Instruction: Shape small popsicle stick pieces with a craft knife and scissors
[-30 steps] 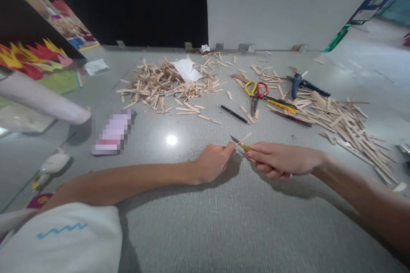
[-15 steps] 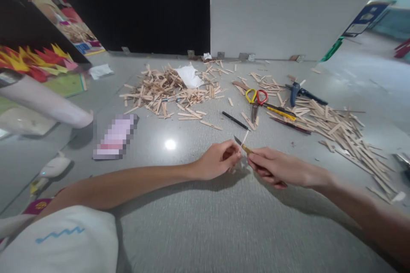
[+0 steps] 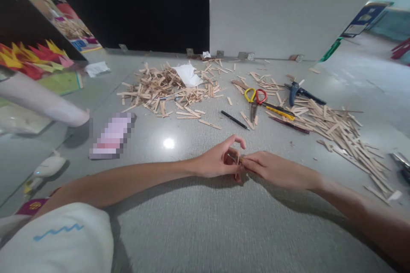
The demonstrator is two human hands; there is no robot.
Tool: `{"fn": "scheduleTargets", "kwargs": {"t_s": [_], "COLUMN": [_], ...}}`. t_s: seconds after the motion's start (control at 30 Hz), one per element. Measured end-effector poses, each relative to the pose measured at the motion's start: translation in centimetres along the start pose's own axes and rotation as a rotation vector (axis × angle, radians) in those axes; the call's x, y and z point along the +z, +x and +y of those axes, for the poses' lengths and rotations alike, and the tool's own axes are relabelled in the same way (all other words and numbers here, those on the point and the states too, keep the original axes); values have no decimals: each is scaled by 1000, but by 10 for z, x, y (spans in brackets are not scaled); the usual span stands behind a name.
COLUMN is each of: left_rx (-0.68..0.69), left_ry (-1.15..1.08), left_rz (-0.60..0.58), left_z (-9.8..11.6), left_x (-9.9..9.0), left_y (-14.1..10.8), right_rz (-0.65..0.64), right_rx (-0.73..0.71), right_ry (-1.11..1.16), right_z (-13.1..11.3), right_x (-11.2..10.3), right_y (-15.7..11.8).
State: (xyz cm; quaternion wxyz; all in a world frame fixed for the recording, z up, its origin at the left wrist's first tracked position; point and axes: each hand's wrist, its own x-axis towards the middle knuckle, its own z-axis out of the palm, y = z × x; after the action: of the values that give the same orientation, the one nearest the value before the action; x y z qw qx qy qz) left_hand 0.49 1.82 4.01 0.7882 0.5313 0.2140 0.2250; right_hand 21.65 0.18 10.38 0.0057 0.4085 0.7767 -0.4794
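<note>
My left hand [image 3: 213,161] is closed on a thin, pale wooden stick [image 3: 237,169], with its index finger raised and curled above it. My right hand [image 3: 277,171] grips a small knife [image 3: 241,160] by its brass-coloured handle. The knife reaches in among the left fingers, against or very near the stick; its blade is mostly hidden there. Just beyond the hands, a black pen [image 3: 235,120] lies on the grey tabletop [image 3: 205,230]. Behind it rest scissors [image 3: 253,108] with one yellow and one red handle loop.
A heap of short wooden sticks [image 3: 153,89] with crumpled white paper [image 3: 188,75] lies at the back. More sticks [image 3: 342,130], a yellow-black cutter [image 3: 280,112] and dark blue pliers [image 3: 293,93] are at right. A pixelated pinkish rectangle [image 3: 112,135] lies left. Upright panels [image 3: 269,13] stand behind.
The knife, earlier pointing up and away with its blade visible, has turned in toward the left fingers. My left index finger has lifted, and the stick now stands more upright between the hands.
</note>
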Motion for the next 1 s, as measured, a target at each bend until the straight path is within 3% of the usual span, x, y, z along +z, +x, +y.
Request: {"fn": "scheduleTargets", "kwargs": {"t_s": [0.13, 0.33, 0.83, 1.0], "left_rx": [-19, -40, 6, 32], "left_ry": [42, 12, 21, 30], "left_rz": [-41, -61, 6, 49], "left_z": [1, 1, -2, 0], "left_x": [-2, -3, 0, -3], "left_y": [1, 2, -1, -3], "right_rz": [-19, -71, -197, -242], "right_rx": [47, 32, 41, 69], "right_ry": [-116, -83, -60, -84], "right_z": [0, 0, 3, 7], "right_x": [-6, -11, -30, -50], "right_y": [-1, -1, -3, -16]}}
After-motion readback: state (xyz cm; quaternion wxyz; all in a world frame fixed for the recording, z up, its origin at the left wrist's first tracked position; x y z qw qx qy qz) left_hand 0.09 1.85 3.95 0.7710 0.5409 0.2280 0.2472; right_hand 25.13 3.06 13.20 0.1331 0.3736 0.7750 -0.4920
